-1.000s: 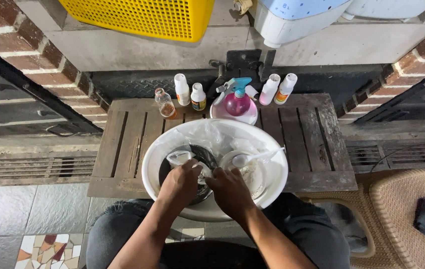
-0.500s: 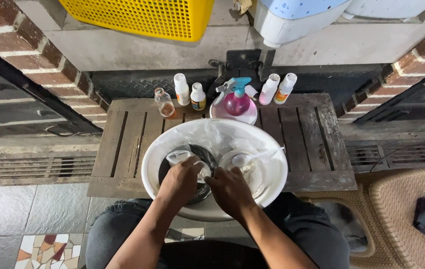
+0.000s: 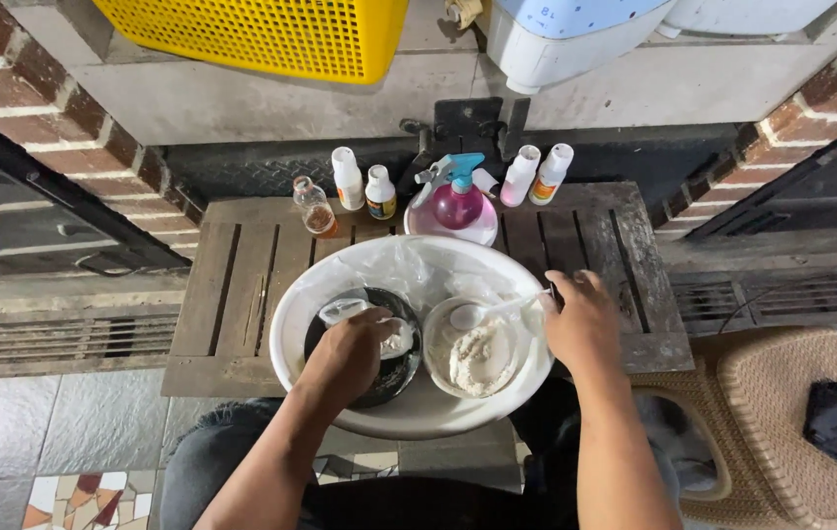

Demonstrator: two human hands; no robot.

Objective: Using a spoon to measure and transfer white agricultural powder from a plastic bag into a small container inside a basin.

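Your left hand presses a pale lump into the glossy black bowl inside the round white basin. Your right hand grips the plastic spoon over the clear powder-filled bowl, mid-counter.

Bottles behind basin; side slats free.

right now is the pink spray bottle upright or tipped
Upright: the pink spray bottle stands on a white plate, blue trigger head on top.
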